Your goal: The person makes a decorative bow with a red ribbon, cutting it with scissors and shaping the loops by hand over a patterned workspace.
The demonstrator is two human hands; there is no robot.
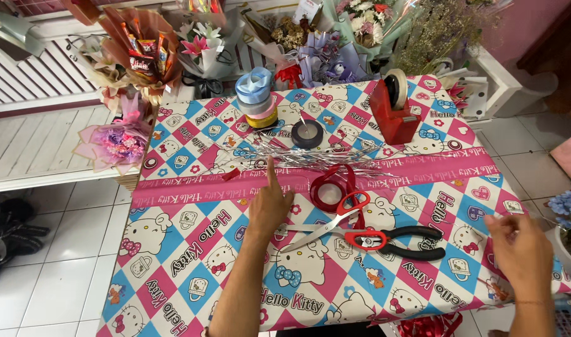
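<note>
In the head view, a table point(191, 293) covered with a cartoon-cat cloth in pink, blue and white checks fills the middle. Containers first: the red tape dispenser point(393, 112) stands at the far right of the table and carries a roll of pale tape point(397, 87) on top. Near the far edge a stack of ribbon spools point(256, 98) stands upright, light blue on top, then grey, pink and yellow below. Just right of it lies a black tape roll point(307, 134), flat, with a pale core. Behind the table, wrapped bouquets point(142, 50) in paper cones hold flowers and what look like snack packets; the detail is too small to tell further.

Across the table's middle lies a spread of thin silver wires point(310, 155). Below them sits a coil of red ribbon point(332, 187). Red-handled scissors point(335, 221) lie shut beside it, blades pointing left, their handles touching the ribbon. Black-handled pliers point(401, 242) lie just right of the scissors.

The left hand point(270, 203) reaches forward from the near edge, forearm straight, index finger stretched toward the wires and its tip close to them; the other fingers curl in, and it holds nothing that I can see. The right hand point(516, 246) hovers over the table's right edge, back to the camera, fingers bent with thumb and forefinger close together; whether they pinch a wire cannot be told.
</note>
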